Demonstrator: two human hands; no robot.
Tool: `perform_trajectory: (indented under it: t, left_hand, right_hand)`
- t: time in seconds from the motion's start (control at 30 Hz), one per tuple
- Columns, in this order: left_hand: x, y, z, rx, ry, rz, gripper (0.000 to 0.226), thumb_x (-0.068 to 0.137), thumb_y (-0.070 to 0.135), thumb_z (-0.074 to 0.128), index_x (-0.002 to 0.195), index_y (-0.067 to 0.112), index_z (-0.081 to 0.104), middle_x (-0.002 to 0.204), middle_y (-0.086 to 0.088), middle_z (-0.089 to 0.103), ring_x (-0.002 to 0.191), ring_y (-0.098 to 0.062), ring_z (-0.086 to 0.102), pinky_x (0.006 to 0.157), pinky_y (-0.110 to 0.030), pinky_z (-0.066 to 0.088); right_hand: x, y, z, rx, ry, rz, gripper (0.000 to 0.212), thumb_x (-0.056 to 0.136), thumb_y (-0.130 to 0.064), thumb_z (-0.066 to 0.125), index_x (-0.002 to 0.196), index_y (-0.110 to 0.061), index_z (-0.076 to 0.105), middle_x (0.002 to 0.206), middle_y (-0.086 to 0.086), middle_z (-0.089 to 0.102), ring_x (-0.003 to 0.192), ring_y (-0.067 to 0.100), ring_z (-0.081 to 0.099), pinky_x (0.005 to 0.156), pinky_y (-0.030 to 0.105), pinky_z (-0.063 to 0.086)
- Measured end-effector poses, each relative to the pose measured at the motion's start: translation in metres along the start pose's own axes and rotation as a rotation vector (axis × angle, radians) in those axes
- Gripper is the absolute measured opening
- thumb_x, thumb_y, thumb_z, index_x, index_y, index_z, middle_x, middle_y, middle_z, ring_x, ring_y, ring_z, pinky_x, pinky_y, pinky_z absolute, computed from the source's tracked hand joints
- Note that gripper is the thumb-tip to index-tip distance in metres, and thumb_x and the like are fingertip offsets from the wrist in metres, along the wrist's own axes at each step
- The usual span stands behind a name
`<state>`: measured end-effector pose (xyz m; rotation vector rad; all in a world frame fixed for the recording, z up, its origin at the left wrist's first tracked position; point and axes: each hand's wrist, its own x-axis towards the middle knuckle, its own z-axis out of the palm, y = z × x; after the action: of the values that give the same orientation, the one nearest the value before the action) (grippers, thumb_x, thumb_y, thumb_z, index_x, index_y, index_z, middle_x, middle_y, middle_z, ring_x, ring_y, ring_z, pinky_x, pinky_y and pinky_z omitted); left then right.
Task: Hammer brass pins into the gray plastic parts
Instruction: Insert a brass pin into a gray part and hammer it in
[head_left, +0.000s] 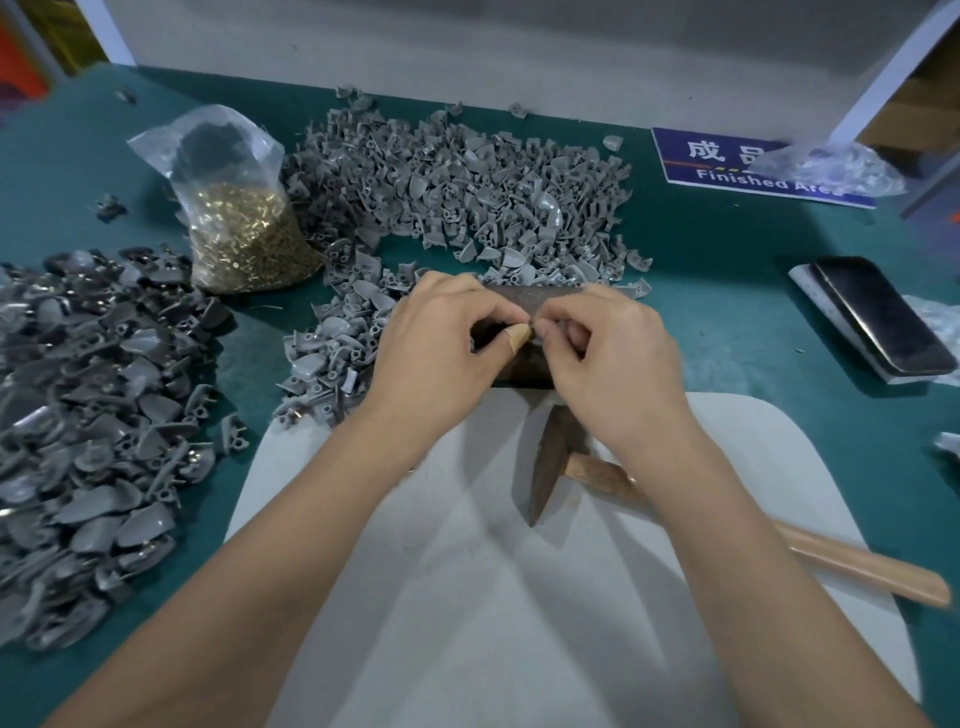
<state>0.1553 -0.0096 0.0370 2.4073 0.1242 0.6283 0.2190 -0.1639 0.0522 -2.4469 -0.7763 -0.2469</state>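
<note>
Pin seating over the metal block (519, 301).
My left hand (436, 338) and right hand (608, 353) pinch one gray part (535, 335) between fingertips; hammer (556, 462) lies at 6 o'clock.

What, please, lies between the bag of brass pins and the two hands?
In the head view, loose gray plastic parts lie between the bag of brass pins and the hands.

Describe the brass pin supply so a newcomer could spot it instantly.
Start at the big heap of gray plastic parts at the back of the green table. At that heap's left edge stands a clear plastic bag, its lower half filled with small brass pins. It is the only gold-coloured mass among the gray piles, and the only upright bag.
</note>
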Motion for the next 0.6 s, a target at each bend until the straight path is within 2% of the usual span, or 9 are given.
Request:
perform_trajectory:
  t: [0.17, 0.3, 0.47, 0.53, 0.6]
  left_hand:
    - [-0.002, -0.002, -0.001, 0.141, 0.006, 0.024, 0.013, 0.094, 0.041, 0.066, 0.100, 0.032, 0.072, 0.095, 0.012, 0.063, 0.104, -0.015, 0.051, 0.085, -0.034, 0.043]
    - [-0.001, -0.002, 0.000, 0.156, 0.009, 0.024, 0.015, 0.094, 0.045, 0.064, 0.101, 0.034, 0.071, 0.096, 0.014, 0.062, 0.104, -0.012, 0.049, 0.081, -0.027, 0.036]
    - [-0.002, -0.003, 0.000, 0.123, 0.005, 0.005, 0.014, 0.094, 0.045, 0.065, 0.101, 0.035, 0.072, 0.097, 0.015, 0.062, 0.107, -0.012, 0.049, 0.083, -0.034, 0.044]
    - [-0.002, -0.003, 0.000, 0.113, 0.009, 0.001, 0.013, 0.094, 0.044, 0.066, 0.101, 0.034, 0.072, 0.097, 0.015, 0.062, 0.107, -0.012, 0.050, 0.083, -0.036, 0.046]
    - [-0.001, -0.003, 0.000, 0.108, 0.011, 0.002, 0.012, 0.094, 0.043, 0.067, 0.100, 0.034, 0.073, 0.096, 0.015, 0.061, 0.107, -0.013, 0.050, 0.083, -0.036, 0.046]
  right_hand:
    - [-0.002, 0.003, 0.004, 0.082, 0.034, 0.029, 0.012, 0.092, -0.030, 0.067, 0.081, -0.035, 0.071, 0.069, -0.008, 0.045, 0.070, 0.011, 0.047, 0.059, 0.032, 0.039]
    - [-0.002, 0.008, 0.004, 0.079, 0.041, 0.032, 0.011, 0.092, -0.035, 0.066, 0.083, -0.038, 0.072, 0.069, -0.008, 0.046, 0.070, 0.010, 0.048, 0.057, 0.029, 0.031]
    - [-0.002, 0.012, 0.003, 0.029, 0.034, 0.045, 0.006, 0.093, -0.044, 0.064, 0.093, -0.045, 0.070, 0.076, -0.016, 0.052, 0.071, 0.006, 0.051, 0.055, 0.027, 0.028]
    - [-0.003, 0.011, 0.002, 0.039, 0.031, 0.053, 0.007, 0.093, -0.048, 0.064, 0.098, -0.048, 0.069, 0.075, -0.021, 0.056, 0.070, 0.006, 0.052, 0.056, 0.028, 0.033]
    - [-0.006, 0.014, -0.003, 0.110, 0.038, 0.091, 0.012, 0.093, -0.050, 0.065, 0.103, -0.047, 0.071, 0.078, -0.022, 0.063, 0.075, 0.006, 0.056, 0.063, 0.031, 0.045]
